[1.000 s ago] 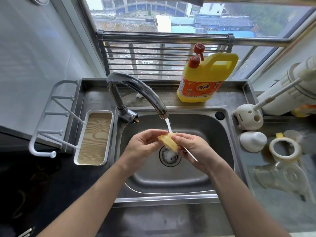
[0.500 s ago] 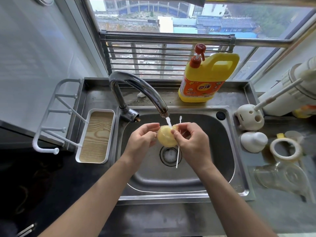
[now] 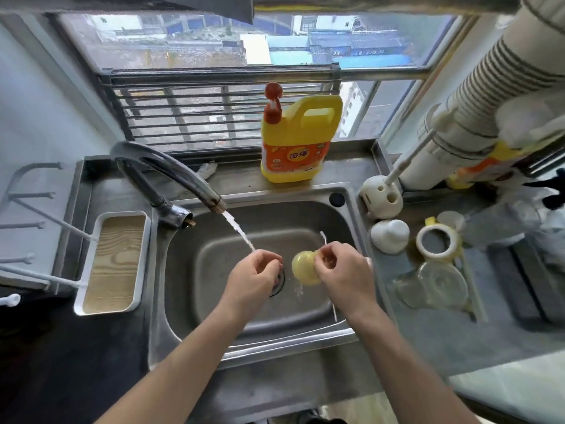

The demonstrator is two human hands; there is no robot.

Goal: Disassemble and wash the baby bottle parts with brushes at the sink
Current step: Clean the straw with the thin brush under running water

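right grip [image 3: 345, 276] closed, pinching yellow nipple [image 3: 305, 267] at fingertips, thin brush stick [image 3: 323, 237] in same grip. left grip [image 3: 252, 280] curled beside nipple, contents unclear, under water stream [image 3: 237, 226]. risk: wet nipple slipping from crowded pinch into sink [image 3: 198, 286] below; stream missing nipple, splashing off left grip.
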